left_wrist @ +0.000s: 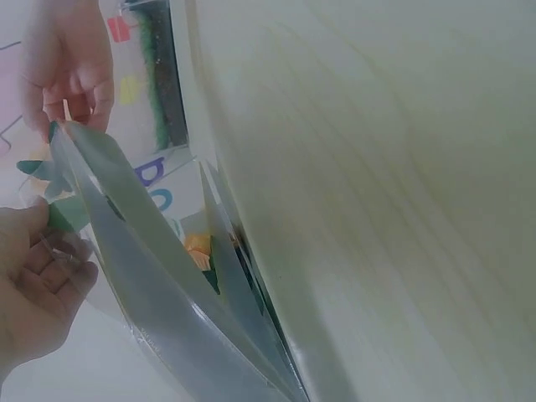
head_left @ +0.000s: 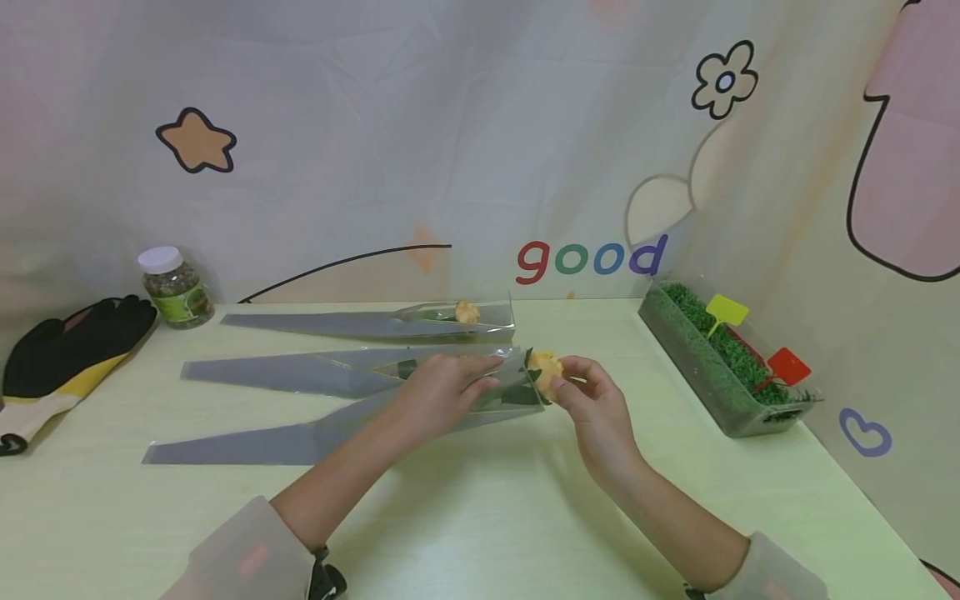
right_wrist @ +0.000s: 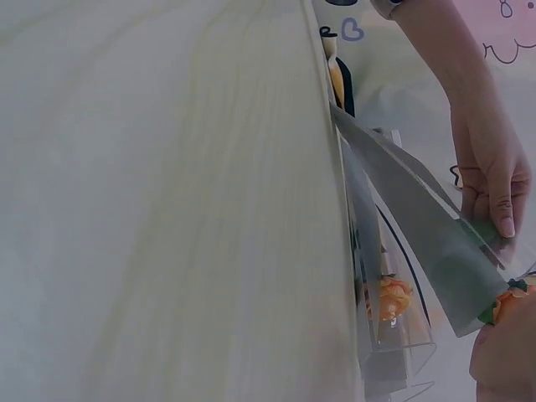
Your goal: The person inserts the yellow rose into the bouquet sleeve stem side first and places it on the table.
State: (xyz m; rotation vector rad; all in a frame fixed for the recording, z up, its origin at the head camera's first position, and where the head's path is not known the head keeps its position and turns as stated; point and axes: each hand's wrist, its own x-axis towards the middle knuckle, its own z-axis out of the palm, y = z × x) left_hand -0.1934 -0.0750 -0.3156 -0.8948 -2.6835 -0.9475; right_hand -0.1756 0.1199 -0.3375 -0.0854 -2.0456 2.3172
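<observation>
A yellow-orange artificial rose (head_left: pixel 545 368) pokes out of the mouth of the front flower sleeve (head_left: pixel 240 443), a long tapered grey sleeve with a clear film side. My right hand (head_left: pixel 603 417) holds the rose head between thumb and fingers. My left hand (head_left: pixel 438 392) pinches the clear film near the sleeve's mouth, as the left wrist view shows. The mouth end is raised off the table. Behind lie a middle sleeve (head_left: pixel 277 372), partly covered by my left hand, and a back sleeve (head_left: pixel 315 324) with another rose (head_left: pixel 467 312) inside. The held rose's stem is mostly hidden.
At the back left stands a lidded jar (head_left: pixel 176 287), beside a black and yellow glove (head_left: pixel 67 354). On the right, a clear box (head_left: pixel 686 367) holds green turf with a yellow tag (head_left: pixel 727 310) and a red tag (head_left: pixel 787 365). A printed curtain (head_left: pixel 360 150) hangs behind the table.
</observation>
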